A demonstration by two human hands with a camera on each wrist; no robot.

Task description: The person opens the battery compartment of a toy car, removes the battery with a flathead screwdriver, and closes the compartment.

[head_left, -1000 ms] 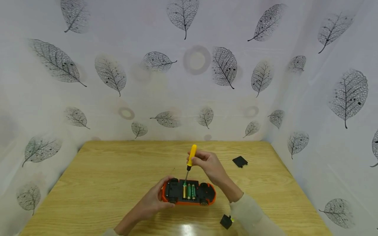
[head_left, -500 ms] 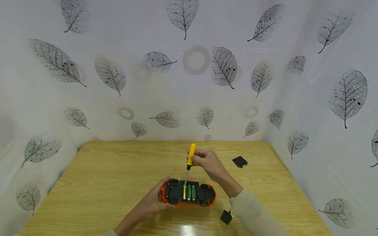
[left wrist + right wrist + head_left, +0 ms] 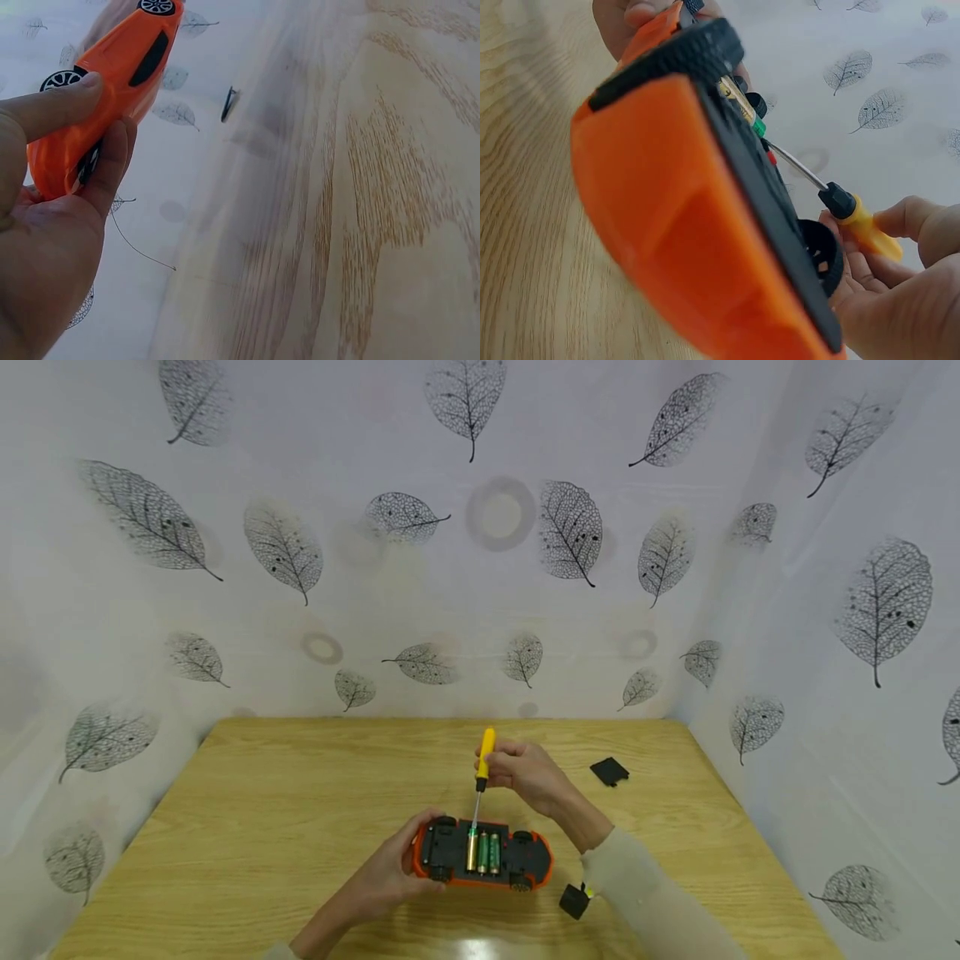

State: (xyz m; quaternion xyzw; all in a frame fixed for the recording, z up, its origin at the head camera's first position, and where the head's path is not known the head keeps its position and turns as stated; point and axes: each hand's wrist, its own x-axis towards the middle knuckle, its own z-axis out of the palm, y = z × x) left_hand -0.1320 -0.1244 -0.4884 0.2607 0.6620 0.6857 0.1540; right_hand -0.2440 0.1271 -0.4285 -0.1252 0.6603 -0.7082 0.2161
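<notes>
An orange toy car (image 3: 528, 860) is held upside down, its black underside facing up in the head view. My left hand (image 3: 386, 868) grips one end of it, thumb on the near side and fingers on the far side. Three batteries (image 3: 483, 852) lie side by side in its open compartment. Between thumb and fingers, my right hand (image 3: 528, 772) pinches the yellow handle of a screwdriver (image 3: 486, 756). The metal shaft slants down to the far end of the leftmost battery (image 3: 472, 852). In the right wrist view, the tip meets that battery's green end (image 3: 759, 127).
A black square cover (image 3: 609, 771) lies on the wooden table (image 3: 300, 793) beyond the right forearm. Another small black piece (image 3: 574, 902), with a bit of yellow beside it, lies near the right sleeve. A leaf-printed white curtain (image 3: 480, 585) surrounds the table's back and sides.
The toy car has shifted slightly right and toward the viewer. The leftmost battery's gold side shows more brightly. Both hands keep their holds, and the screwdriver tip stays at that battery's end.
</notes>
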